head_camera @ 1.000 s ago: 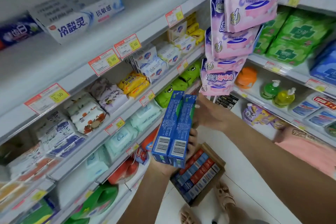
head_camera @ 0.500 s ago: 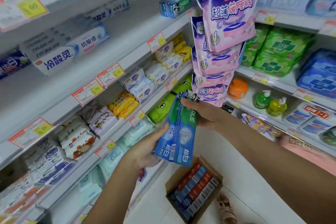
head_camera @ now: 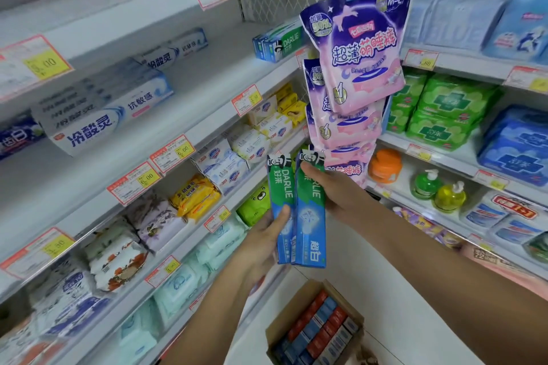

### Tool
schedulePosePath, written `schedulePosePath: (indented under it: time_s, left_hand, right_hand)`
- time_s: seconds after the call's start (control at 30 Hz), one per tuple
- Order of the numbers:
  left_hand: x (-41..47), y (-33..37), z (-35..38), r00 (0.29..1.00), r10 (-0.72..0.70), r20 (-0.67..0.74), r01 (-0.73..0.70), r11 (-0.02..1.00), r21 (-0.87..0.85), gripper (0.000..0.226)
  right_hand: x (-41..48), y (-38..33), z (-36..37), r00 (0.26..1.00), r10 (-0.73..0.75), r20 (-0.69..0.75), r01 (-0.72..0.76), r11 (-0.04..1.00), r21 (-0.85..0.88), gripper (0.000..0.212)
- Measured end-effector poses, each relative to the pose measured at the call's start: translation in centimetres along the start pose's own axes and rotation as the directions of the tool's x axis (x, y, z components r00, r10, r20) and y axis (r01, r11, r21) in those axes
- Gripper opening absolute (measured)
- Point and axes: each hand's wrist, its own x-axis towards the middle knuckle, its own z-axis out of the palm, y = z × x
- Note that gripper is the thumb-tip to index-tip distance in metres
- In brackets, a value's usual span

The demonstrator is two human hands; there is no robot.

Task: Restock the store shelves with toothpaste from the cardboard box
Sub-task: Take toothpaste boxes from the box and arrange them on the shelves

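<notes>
Two toothpaste boxes (head_camera: 308, 216) are held side by side in the air, fronts to the camera, touching along their long edges. Long axis near upright, top ends tipped a little away and to the left. They are off the shelves and in front of the soap and wipes shelves.

The left grip (head_camera: 261, 240) is curled round the lower ends, thumb pressed across the front of the left-side box, fingers hidden behind. The right grip (head_camera: 338, 190) pinches the upper right edge of the right-side box, thumb on the front face, fingers behind and not visible.

The cardboard box (head_camera: 289, 310) is on the floor directly below, open, with rows of red and blue cartons inside.

Key relation: the matching shelved Darlie stock (head_camera: 278, 44) lies at the right end of the toothpaste shelf (head_camera: 225, 68), near its front edge. That is up and slightly left of both grips, well apart. The stock there lies flat, so the held boxes likely need turning from upright to lying before going in. The right grip is nearer the target and on the leading ends.

Risk: the hanging purple packs (head_camera: 355, 47) are just right of the path up.

Step, judged: carrying to the shelf, nothing placed from this pair yet.
</notes>
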Motion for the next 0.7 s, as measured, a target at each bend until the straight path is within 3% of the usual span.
schedulePosePath:
  time_s: [0.17, 0.27, 0.3, 0.37, 0.43, 0.5, 0.6, 0.7]
  left_hand:
    - [0.7, 0.3, 1.4, 0.997, 0.035, -0.062, -0.027, 0.991, 0.135, 0.061]
    - [0.9, 0.4, 2.6, 0.999, 0.031, -0.022, -0.026, 0.981, 0.192, 0.033]
    - [1.0, 0.6, 3.0, 0.999, 0.031, -0.021, -0.027, 0.984, 0.175, 0.026]
    - [0.9, 1.2, 3.9, 0.995, 0.062, -0.074, -0.053, 0.992, 0.114, 0.033]
    - [1.2, 2.0, 4.5, 0.974, 0.111, -0.195, -0.102, 0.993, 0.054, 0.039]
    - [1.4, 3.0, 4.7, 0.939, 0.144, -0.313, -0.164, 0.986, -0.041, 0.031]
    - [1.6, 4.6, 4.7, 0.915, 0.138, -0.379, -0.164, 0.986, -0.037, 0.048]
    - [1.0, 7.4, 3.8, 0.917, 0.222, -0.332, -0.225, 0.974, 0.031, 0.029]
  right_hand:
    - [0.2, -0.4, 0.6, 0.997, -0.043, -0.067, 0.040, 0.998, -0.044, 0.034]
    - [-0.2, -0.7, 1.7, 0.992, -0.033, -0.122, -0.003, 0.959, -0.284, 0.072]
    - [-0.3, -0.9, 1.9, 0.995, -0.019, -0.103, -0.019, 0.934, -0.358, 0.078]
    - [-0.6, -1.5, 2.1, 1.000, 0.012, -0.018, -0.018, 0.909, -0.417, 0.061]
    - [-1.1, -2.0, 1.4, 0.984, 0.127, 0.128, -0.063, 0.908, -0.414, 0.045]
    - [-1.6, -2.1, 0.5, 0.934, 0.216, 0.283, -0.059, 0.878, -0.475, 0.035]
    - [-1.3, -2.9, -0.1, 0.938, 0.176, 0.299, 0.031, 0.817, -0.576, 0.041]
    - [-1.3, -6.5, 0.1, 0.938, 0.094, 0.333, 0.179, 0.690, -0.701, 0.048]
